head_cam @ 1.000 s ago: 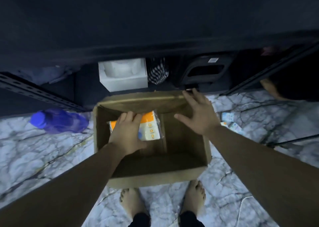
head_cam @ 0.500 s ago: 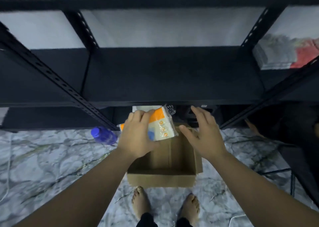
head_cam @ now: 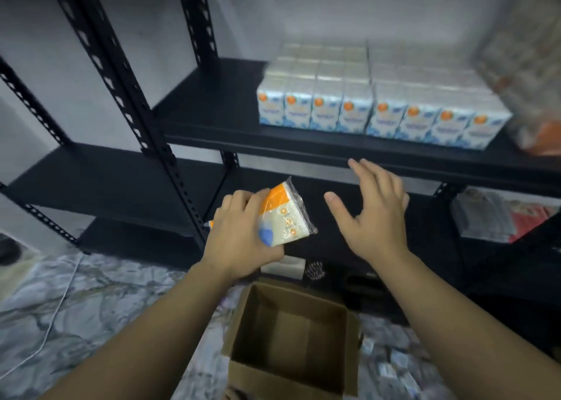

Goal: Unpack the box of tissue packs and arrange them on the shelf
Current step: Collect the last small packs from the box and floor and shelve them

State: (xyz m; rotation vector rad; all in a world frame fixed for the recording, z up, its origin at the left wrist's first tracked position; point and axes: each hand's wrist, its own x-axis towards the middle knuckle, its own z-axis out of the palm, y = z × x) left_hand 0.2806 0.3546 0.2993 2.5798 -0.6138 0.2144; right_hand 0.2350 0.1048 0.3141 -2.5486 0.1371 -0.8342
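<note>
Since a second ago: you've lifted the tissue pack [head_cam: 280, 214] out of the box [head_cam: 288, 336].
Left hand [head_cam: 243, 235]: grip clamped on it.
Right hand [head_cam: 373, 211]: fingers apart, empty.
Meaning: box looks empty; set it beside the row [head_cam: 379, 108] on the shelf [head_cam: 212, 120].

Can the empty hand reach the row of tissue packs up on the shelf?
Probably yes. The right hand is open, holds nothing, and hovers just below the shelf edge where the tissue packs stand. Nothing sits between it and the front row, so a short lift forward should get there.

Bare forearms, apparently no sleeves.
</note>
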